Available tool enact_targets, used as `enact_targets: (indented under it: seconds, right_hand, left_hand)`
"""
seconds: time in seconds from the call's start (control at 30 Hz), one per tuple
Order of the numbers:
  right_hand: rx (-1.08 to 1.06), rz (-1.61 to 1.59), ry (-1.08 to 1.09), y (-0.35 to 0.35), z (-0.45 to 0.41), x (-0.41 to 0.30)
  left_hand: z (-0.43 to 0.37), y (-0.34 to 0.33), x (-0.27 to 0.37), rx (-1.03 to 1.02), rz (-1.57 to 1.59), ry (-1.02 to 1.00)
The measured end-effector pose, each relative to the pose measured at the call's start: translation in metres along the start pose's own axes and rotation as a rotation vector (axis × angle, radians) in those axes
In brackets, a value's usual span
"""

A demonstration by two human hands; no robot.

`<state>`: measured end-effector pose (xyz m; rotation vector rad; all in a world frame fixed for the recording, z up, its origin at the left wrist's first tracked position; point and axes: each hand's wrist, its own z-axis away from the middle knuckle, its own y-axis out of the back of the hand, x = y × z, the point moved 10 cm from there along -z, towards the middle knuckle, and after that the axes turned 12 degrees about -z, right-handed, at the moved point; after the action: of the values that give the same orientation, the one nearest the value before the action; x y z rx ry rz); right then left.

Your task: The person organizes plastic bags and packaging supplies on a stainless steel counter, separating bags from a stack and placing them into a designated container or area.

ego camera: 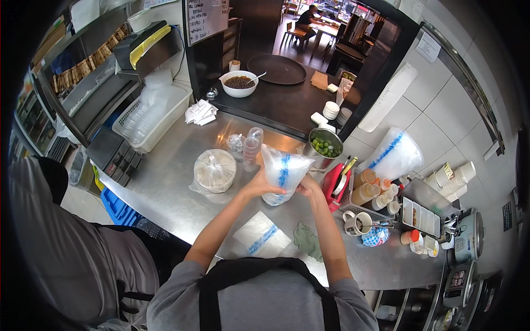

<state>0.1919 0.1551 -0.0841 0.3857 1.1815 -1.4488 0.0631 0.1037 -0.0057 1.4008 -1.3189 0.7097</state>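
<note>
Both my hands are on a translucent plastic bag (285,167) with a blue printed band, held upright over the steel counter. My left hand (261,184) grips its left side, thumb across the front. At its right side my right hand (307,186) has its fingers curled against the plastic; part of them is hidden. Nearer to me lie a flat pile of similar bags (263,235) and a crumpled green cloth (307,241). To the left stands a round tub tied in a clear bag (215,170), with stacked clear cups (253,145) beside the held bag.
A steel pot of small green limes (326,144) and a basket of sauce bottles (366,193) stand at the right, near a mug (357,223). A white plastic basket (152,120) is at the back left. A co-worker (83,240) stands close on my left.
</note>
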Motion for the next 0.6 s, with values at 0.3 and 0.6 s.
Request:
enact_targets:
  seconds: [0.3, 0.6]
  right_hand:
    - [0.134, -0.043, 0.135, 0.011, 0.014, 0.002]
    - [0.079, 0.688, 0.294, 0.037, 0.087, 0.01]
  left_hand:
    - [0.0, -0.005, -0.01, -0.044, -0.084, -0.002]
    - [0.006, 0.003, -0.002, -0.108, -0.262, 0.055]
